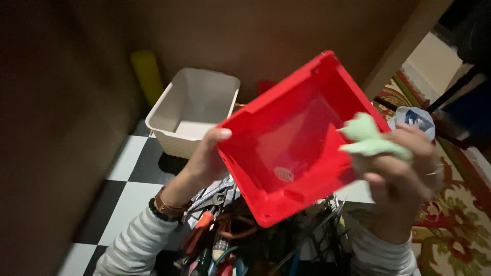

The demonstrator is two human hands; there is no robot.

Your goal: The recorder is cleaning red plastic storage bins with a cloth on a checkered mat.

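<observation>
Clamping the red bin (286, 148), left hand (207, 158); right hand (399, 163) pinching green cloth (371, 138).

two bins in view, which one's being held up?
The red bin: the left hand grips its edge, tilted open toward the camera, while the right hand holds a green cloth at its rim. The beige bin sits on the floor behind.

The view is dim, with the left side and the brown back wall (266, 30) sunk in deep shadow. Light falls mostly on the red plastic bin (286, 143), which glows softly, while motion blur smears the right hand (399, 163) and the frame edges.
</observation>
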